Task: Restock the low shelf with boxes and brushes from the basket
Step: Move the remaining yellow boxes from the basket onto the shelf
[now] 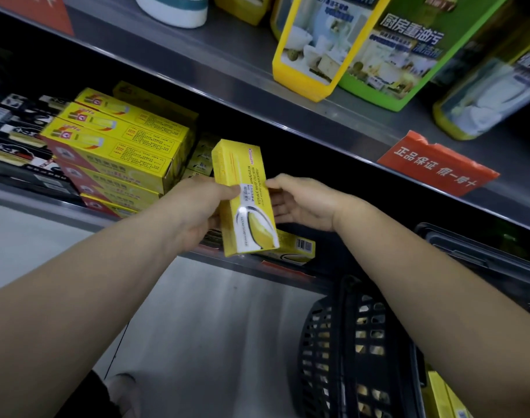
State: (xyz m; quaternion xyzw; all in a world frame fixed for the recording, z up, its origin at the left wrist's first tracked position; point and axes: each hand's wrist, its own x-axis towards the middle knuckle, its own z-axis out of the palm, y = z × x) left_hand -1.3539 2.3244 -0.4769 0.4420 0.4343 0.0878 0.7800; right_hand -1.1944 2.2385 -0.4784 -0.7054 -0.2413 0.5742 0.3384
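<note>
In front of the low shelf (31,203) | left hand (197,206) is gripping the box (245,203), right hand (305,203) pinching its edge | shelving this box | next likely needing it laid beside the shelved box (293,247)

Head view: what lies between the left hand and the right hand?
A yellow box, upright: the left hand grips its left edge, the right hand rests its thumb on the right edge. Seen in the head view.
</note>
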